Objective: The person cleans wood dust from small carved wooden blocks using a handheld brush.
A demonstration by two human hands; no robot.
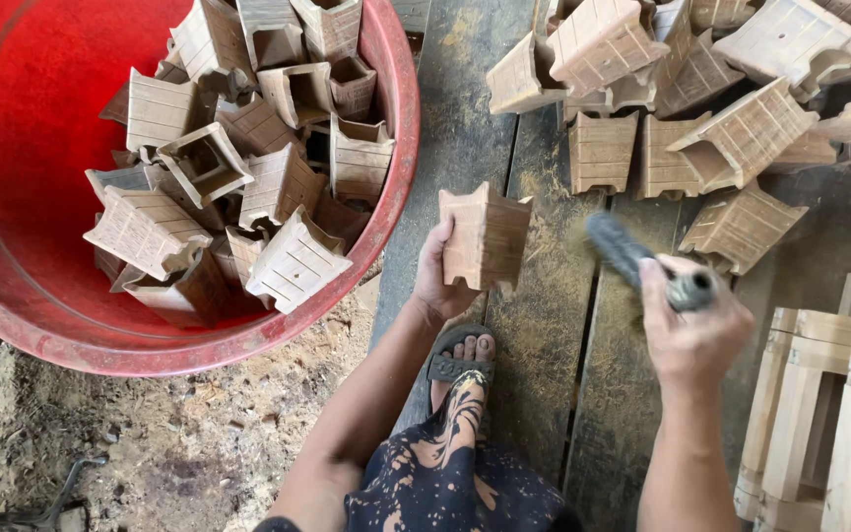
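Observation:
My left hand grips a small square wooden box, held upright above the dusty plank floor. My right hand is closed around the handle of a dark brush, which is blurred with motion and sits just right of the box, apart from it. A large red tub at the upper left holds several of the same ribbed wooden boxes. A loose heap of more wooden boxes lies on the planks at the upper right.
Pale wooden frames stand at the lower right edge. My sandalled foot rests on the planks below the held box. Bare dirt ground with a metal tool lies at the lower left.

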